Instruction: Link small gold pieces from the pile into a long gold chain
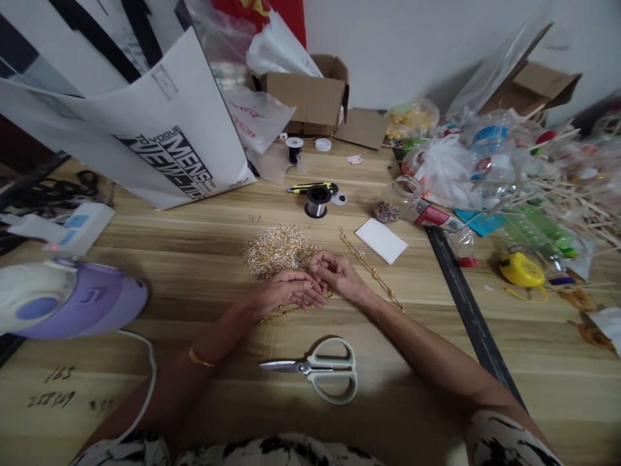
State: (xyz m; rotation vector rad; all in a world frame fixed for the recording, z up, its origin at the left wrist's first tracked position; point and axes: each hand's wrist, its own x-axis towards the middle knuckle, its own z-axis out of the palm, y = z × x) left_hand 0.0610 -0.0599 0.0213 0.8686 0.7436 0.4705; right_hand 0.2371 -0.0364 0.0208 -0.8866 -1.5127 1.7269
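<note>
Gold chain [280, 315] emerges beneath left hand [286, 289]; clear jar [395, 191] holds multicoloured beads [387, 211].

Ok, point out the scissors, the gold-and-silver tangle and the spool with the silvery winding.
Scissors [304, 367]: head view, on the pivot.
Gold-and-silver tangle [276, 251]: head view, middle of the heap.
Spool [317, 205]: head view, on the silvery winding.

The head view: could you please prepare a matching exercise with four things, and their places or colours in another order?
1. Scissors
2. Tape measure
3. Nearer spool
4. Tangled pile

A. Black rims, silvery winding
B. Gold and silver
C. In the picture, below the left hand and right hand
D. Yellow, toward the right

Pairs: 1-C, 2-D, 3-A, 4-B
</note>
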